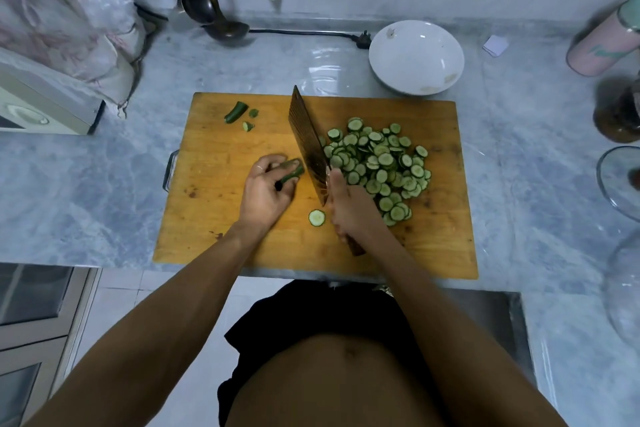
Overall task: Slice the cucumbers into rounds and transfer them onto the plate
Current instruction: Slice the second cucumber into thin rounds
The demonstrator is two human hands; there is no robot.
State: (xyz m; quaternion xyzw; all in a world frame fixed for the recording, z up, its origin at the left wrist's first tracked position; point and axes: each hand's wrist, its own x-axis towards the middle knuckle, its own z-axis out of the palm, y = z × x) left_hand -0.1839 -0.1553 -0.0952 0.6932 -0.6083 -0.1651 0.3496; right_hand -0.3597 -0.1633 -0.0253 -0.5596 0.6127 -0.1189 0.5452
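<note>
Fingers [277,166] on cucumber stub [292,174], cleaver [306,146] btwn, slices [381,166] beyond

On the cutting board [214,218] before me, my cleaver [308,146] stands between the cucumber stub [292,174] at left and sliced rounds [377,166] at right, the plate [415,57] behind.

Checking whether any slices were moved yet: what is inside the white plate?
The white plate holds no cucumber rounds; only faint smudges show near its rim. The sliced rounds all lie on the cutting board. Nothing covers the plate.
</note>
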